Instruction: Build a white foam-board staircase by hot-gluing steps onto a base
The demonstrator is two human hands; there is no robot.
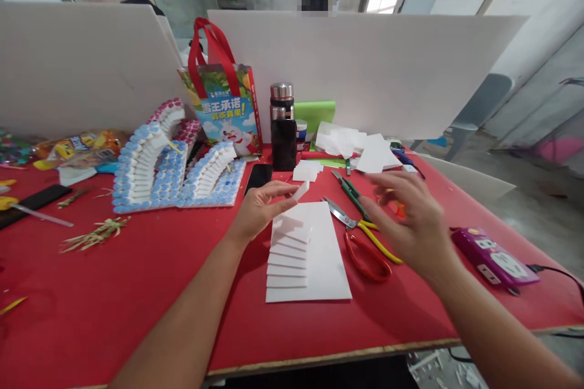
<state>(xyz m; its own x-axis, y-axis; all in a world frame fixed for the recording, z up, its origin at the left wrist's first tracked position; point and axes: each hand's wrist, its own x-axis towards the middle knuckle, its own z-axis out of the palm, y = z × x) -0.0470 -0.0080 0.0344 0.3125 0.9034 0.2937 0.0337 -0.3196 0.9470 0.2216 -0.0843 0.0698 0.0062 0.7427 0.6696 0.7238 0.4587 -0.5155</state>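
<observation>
Our left hand (262, 209) pinches a small white piece (302, 189) by one end between thumb and fingers, probably so the rest is free and visible. We hold it above the far end of the white sheet (331, 267), where similar white strips (286, 270) overlap in steps, perhaps to leave each edge showing. Our right hand (410, 219) is blurred, its fingers parted, with nothing that we can see in its grasp. Just beside the sheet lie scissors (350, 223) and a green-handled tool (351, 194), seemingly placed within our easy reach on the red tabletop (114, 292).
</observation>
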